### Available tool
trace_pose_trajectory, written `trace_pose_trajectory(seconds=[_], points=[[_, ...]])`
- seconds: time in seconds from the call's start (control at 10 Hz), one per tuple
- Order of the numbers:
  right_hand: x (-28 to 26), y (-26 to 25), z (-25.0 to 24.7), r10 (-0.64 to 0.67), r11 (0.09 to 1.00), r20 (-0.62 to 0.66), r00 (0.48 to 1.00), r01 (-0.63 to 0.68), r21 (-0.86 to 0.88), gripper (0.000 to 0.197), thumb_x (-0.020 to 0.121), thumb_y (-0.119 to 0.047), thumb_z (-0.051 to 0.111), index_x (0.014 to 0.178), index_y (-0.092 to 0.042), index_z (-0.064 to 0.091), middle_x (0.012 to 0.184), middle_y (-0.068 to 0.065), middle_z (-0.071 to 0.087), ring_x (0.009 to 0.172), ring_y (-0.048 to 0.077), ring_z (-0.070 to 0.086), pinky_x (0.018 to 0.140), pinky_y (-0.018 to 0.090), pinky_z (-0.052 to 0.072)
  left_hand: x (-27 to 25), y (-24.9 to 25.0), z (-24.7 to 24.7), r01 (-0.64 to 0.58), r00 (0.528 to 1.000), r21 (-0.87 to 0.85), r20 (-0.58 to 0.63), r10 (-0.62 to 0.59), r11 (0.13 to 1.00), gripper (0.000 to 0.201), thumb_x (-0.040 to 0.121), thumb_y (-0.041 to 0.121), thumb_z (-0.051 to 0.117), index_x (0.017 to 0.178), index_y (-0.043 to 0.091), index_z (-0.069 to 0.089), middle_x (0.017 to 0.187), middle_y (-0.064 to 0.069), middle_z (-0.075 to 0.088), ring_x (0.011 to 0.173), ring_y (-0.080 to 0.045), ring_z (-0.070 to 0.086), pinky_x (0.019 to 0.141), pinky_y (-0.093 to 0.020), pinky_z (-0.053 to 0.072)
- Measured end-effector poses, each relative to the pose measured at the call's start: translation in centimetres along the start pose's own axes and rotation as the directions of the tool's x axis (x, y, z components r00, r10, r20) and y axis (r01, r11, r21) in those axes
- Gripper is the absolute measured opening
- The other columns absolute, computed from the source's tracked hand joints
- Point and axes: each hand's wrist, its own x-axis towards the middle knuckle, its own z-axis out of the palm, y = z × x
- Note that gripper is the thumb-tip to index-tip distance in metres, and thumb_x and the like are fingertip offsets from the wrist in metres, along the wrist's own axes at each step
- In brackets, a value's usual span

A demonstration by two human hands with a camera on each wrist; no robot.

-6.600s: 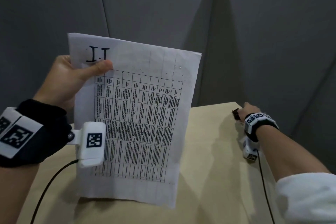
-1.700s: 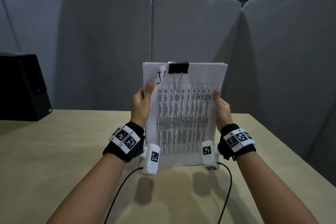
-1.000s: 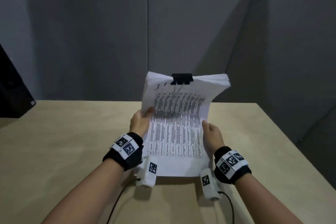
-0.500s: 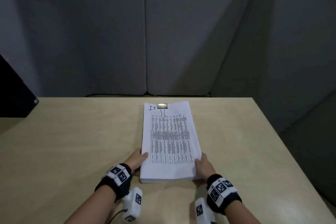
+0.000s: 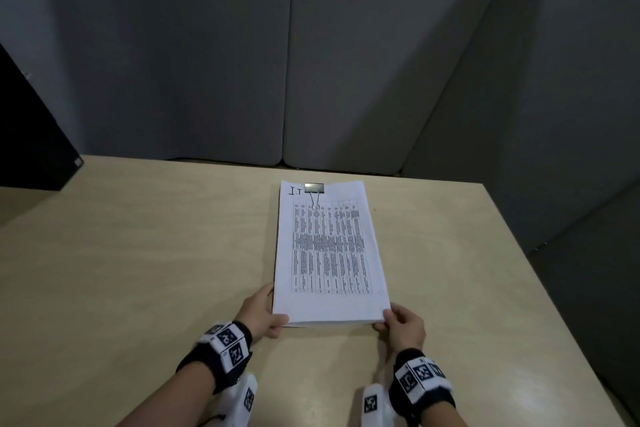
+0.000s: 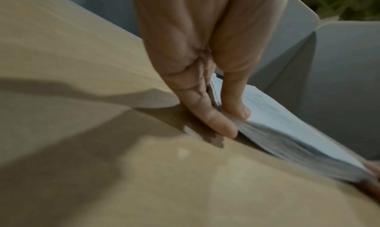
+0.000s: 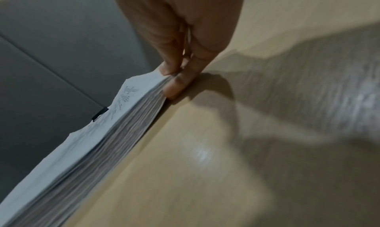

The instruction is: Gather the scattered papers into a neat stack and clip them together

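Lower centre of frame: left hand [image 5: 261, 310] and right hand [image 5: 403, 324] pinching near corners of clipped paper stack [image 5: 329, 253], flat on worktop [image 5: 138, 270].

Office cubicle.
Grey partitions [image 5: 221, 55] close in from nine to three o'clock around a pale wooden desk [image 5: 138, 253].

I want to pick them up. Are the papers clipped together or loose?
Clipped. A binder clip grips the far edge of the paper stack, lying flat on the table.
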Motion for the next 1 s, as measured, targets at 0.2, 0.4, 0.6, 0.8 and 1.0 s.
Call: trace_pose_trajectory(seconds=[0.2, 0.4, 0.6, 0.8, 1.0], points=[[-0.2, -0.9, -1.8, -0.086, 0.995, -0.151, 0.985, 0.077, -0.063, 0.022, 0.089, 0.007, 0.047, 0.101, -0.001, 0.063, 0.079, 0.018, 0.061, 0.033, 0.003, 0.051, 0.037, 0.014, 0.046, -0.3, 1.0, 2.4, -0.095, 0.993, 0.130, 0.075, 0.086, 0.987, 0.086, 0.070, -0.019, 0.062, 0.141, 0.025, 0.039, 0.094, -0.015, 0.058, 0.064, -0.020, 0.052, 0.051, -0.025, 0.051], [3.0, -2.5, -8.9, -0.063, 0.997, -0.354, 0.933, 0.048, -0.053, 0.027, 0.088, 0.005, 0.050, 0.110, 0.002, 0.065, 0.104, 0.024, 0.065, 0.085, 0.032, 0.060, 0.080, 0.030, 0.049, 0.6, 2.7, 10.6, -0.077, 0.969, 0.088, 0.239, 0.054, 0.993, 0.097, 0.064, -0.022, 0.055, 0.143, 0.029, 0.030, 0.092, -0.023, 0.058, 0.060, -0.022, 0.047, 0.057, -0.031, 0.047], [7.8, -3.1, -17.2, 0.030, 0.999, -0.487, 0.873, -0.021, 0.025, 0.010, 0.081, 0.001, 0.062, 0.091, 0.000, 0.064, 0.059, 0.014, 0.057, 0.037, 0.017, 0.055, 0.029, 0.015, 0.040, 0.2, 4.1, 20.4, -0.040, 0.985, 0.264, 0.174, -0.007, 0.964, 0.110, 0.070, -0.008, 0.067, 0.147, 0.036, 0.002, 0.087, -0.007, 0.056, 0.079, -0.025, 0.058, 0.073, -0.040, 0.059], [11.7, -3.6, -21.0, 0.038, 0.999, -0.435, 0.900, -0.040, 0.005, 0.004, 0.080, 0.002, 0.064, 0.083, 0.001, 0.066, 0.059, 0.013, 0.058, 0.043, 0.019, 0.061, 0.031, 0.013, 0.044, 1.2, 4.9, 24.9, -0.122, 0.980, 0.342, 0.192, 0.058, 0.932, 0.107, 0.060, -0.001, 0.066, 0.142, 0.043, 0.014, 0.111, -0.008, 0.063, 0.098, -0.033, 0.063, 0.075, -0.047, 0.058], [13.1, -0.3, -23.4, 0.048, 0.996, -0.468, 0.882, -0.075, -0.040, 0.009, 0.073, -0.018, 0.070, 0.067, -0.015, 0.065, 0.082, 0.018, 0.070, 0.082, 0.039, 0.066, 0.056, 0.026, 0.056, 1.2, 3.7, 22.2, -0.057, 0.985, 0.421, 0.174, -0.019, 0.905, 0.116, 0.055, 0.012, 0.073, 0.148, 0.031, 0.007, 0.108, -0.014, 0.067, 0.082, -0.021, 0.068, 0.070, -0.026, 0.057]])
